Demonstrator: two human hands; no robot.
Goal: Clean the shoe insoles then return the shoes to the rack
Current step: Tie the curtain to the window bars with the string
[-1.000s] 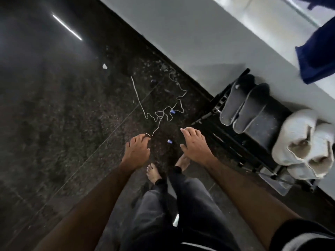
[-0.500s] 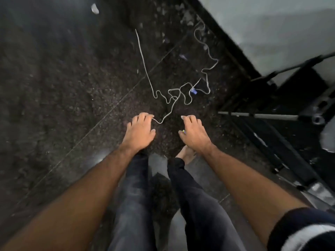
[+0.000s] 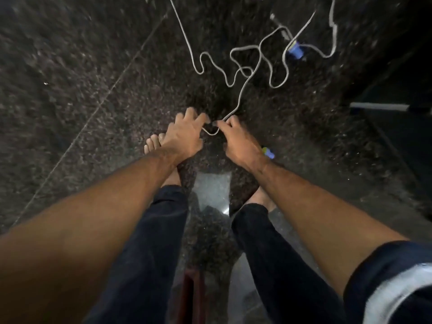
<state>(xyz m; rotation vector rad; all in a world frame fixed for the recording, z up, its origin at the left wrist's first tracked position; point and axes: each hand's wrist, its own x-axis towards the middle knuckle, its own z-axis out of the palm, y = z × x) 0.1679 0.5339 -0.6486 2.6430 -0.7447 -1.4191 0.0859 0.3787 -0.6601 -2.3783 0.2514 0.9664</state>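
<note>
Dark speckled stone floor (image 3: 70,90) fills the view, with a thin white cord (image 3: 245,73) lying in loose tangled loops across it toward the top, a small blue piece (image 3: 295,50) on it. Both bare arms reach down: the left hand (image 3: 184,136) and the right hand (image 3: 238,143) each pinch the near end of the cord, which sags in a short loop between them. Shoes and insoles are out of view; only a dark rack (image 3: 383,106) edge shows at right, and bare feet (image 3: 154,142) stand below the hands.
</note>
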